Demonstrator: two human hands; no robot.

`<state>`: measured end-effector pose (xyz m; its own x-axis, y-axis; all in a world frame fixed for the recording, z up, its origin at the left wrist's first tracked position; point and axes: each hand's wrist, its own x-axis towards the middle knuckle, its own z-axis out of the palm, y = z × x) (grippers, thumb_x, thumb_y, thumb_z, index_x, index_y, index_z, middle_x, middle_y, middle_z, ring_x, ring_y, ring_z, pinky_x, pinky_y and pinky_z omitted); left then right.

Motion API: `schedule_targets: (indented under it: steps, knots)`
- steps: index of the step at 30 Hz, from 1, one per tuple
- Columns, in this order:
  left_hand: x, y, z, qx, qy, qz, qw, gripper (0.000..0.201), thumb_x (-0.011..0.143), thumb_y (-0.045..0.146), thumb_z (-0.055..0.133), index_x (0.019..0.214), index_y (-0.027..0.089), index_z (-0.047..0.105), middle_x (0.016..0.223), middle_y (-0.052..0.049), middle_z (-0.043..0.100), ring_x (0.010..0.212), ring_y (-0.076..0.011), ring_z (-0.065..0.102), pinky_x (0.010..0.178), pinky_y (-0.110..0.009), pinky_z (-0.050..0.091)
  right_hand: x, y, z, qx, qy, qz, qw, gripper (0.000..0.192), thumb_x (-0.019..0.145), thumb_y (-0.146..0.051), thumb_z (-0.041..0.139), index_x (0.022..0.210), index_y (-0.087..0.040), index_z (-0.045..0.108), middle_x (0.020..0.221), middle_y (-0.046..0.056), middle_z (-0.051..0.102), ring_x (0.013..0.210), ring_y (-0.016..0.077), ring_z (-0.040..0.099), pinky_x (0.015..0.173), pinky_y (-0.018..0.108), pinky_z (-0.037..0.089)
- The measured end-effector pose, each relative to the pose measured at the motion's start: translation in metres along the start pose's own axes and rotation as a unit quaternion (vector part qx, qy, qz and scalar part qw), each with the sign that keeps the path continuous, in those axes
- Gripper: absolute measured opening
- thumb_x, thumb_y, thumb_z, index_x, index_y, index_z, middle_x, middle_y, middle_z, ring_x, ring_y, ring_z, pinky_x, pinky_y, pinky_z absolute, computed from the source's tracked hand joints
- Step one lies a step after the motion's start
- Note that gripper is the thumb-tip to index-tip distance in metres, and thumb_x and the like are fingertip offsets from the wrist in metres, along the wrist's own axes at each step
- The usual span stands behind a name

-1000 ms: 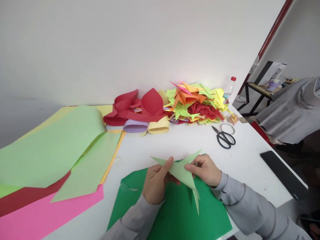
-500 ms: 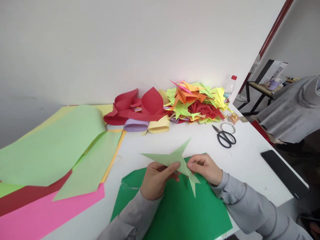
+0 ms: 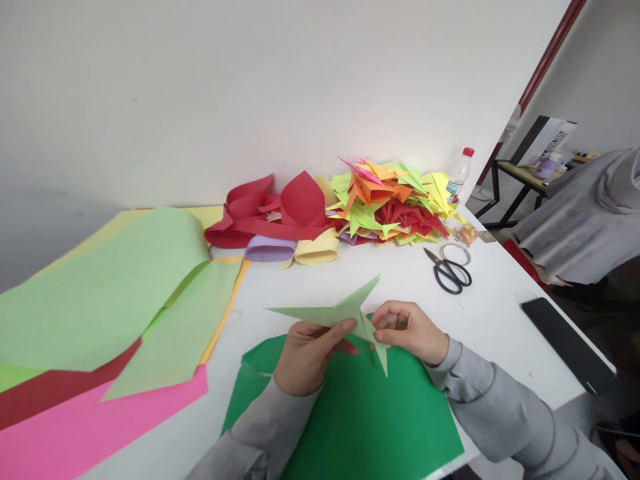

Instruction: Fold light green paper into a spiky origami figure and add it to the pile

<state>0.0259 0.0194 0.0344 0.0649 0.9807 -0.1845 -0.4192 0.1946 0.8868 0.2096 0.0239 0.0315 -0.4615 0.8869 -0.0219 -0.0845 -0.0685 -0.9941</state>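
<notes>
While both hands hold it, the pale green folded paper (image 3: 353, 305) sits raised above a dark green sheet (image 3: 380, 413), toward the near edge of the white surface (image 3: 300, 287). Its long axis runs from a slim point aimed at the surface's left edge down to short tails by the right fingers; another point angles toward the far right corner.

Left hand (image 3: 303, 357) is nearer the middle: thumb flat on top, fingers underneath, paper between. Right hand (image 3: 415, 332) has the tail end in a narrow pinch, thumb on the paper.

Farther out: scissors (image 3: 440, 267) near the right edge, apart from the hands; heap of folded shapes (image 3: 395, 207) along the far edge.

Hidden: the paper's underside, most left fingertips, part of the tail folds. Near edge mostly covered by sheet and sleeves. Inner creases too faint to read.
</notes>
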Motion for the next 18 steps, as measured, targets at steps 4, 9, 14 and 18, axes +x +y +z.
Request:
schedule_targets:
  steps: [4,9,14,18]
  knots:
    - [0.002,0.000,-0.004,-0.018,0.037,0.007,0.999,0.028,0.044,0.032,0.090,0.065,0.020,0.077,0.073,-0.004,0.077,0.062,-0.0206,0.068,0.046,-0.026,0.059,-0.005,-0.009,0.006,-0.226,0.083,-0.220,0.945,0.012,0.084,-0.031,0.064,0.082,-0.019,0.063,0.088,0.007,0.067,0.083,0.0174,0.064,0.078,0.033,0.052]
    - [0.003,-0.003,-0.008,-0.015,0.041,0.016,0.999,0.032,0.044,0.033,0.090,0.071,0.019,0.078,0.080,-0.006,0.077,0.077,-0.0267,0.071,0.055,-0.031,0.063,-0.005,-0.004,0.007,-0.368,0.109,-0.315,0.868,0.017,0.082,-0.030,0.068,0.096,-0.020,0.064,0.093,0.009,0.068,0.087,0.0208,0.063,0.078,0.037,0.052]
    - [0.000,-0.007,-0.003,-0.003,0.013,0.038,0.999,0.027,0.049,0.033,0.089,0.071,0.021,0.078,0.082,-0.005,0.078,0.084,-0.0278,0.071,0.069,-0.037,0.064,-0.002,0.007,0.006,-0.410,0.156,-0.317,0.841,0.005,0.085,-0.024,0.064,0.090,-0.022,0.064,0.090,0.007,0.068,0.086,0.0206,0.062,0.074,0.037,0.051]
    - [-0.001,-0.009,0.002,0.015,-0.012,0.081,0.997,0.021,0.056,0.032,0.086,0.073,0.022,0.079,0.081,-0.004,0.078,0.079,-0.0240,0.070,0.074,-0.038,0.062,-0.002,0.009,0.006,-0.420,0.172,-0.304,0.837,0.001,0.086,-0.022,0.063,0.087,-0.022,0.063,0.086,0.006,0.066,0.083,0.0198,0.060,0.073,0.036,0.048]
